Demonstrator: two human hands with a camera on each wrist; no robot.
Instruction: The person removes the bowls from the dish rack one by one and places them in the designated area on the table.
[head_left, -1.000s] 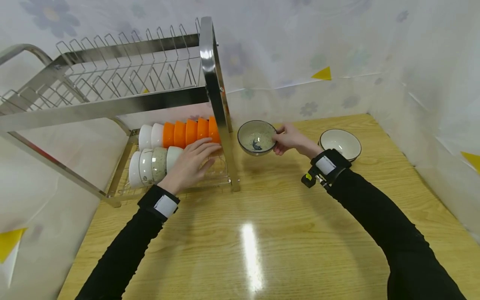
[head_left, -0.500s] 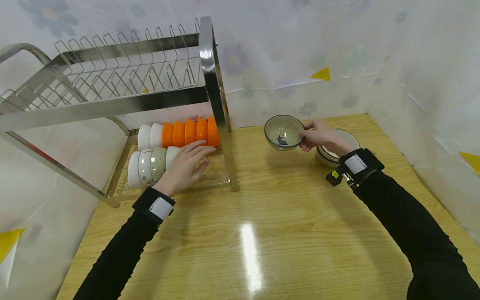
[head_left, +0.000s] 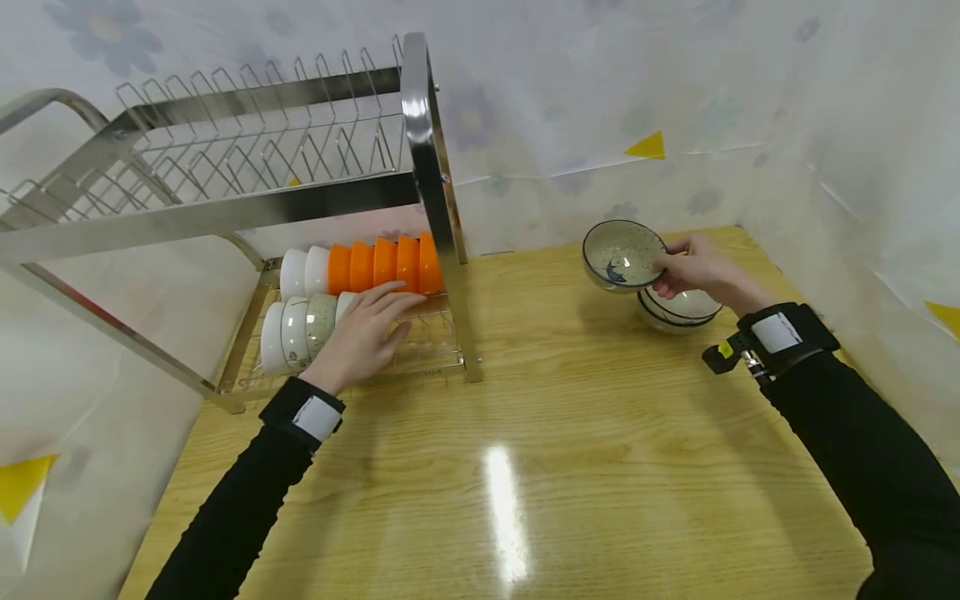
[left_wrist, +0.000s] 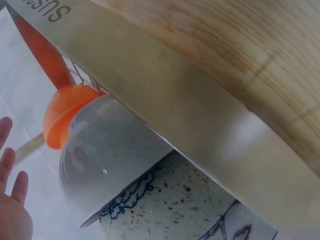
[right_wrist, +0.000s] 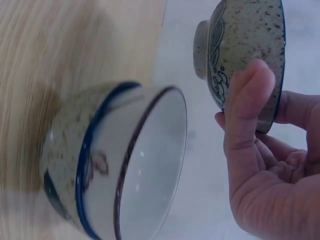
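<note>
Speckled bowl shows its inner blue motif only in head view.

The letters "SUS" can be read in the left wrist view, in dark capitals on the flat metal rail along the near lower edge of the dish rack, at the left of the scene. Further characters after them run out at the picture's edge. In the head view the same marking sits toward the rail's right end, upside down and too small to read surely.
</note>
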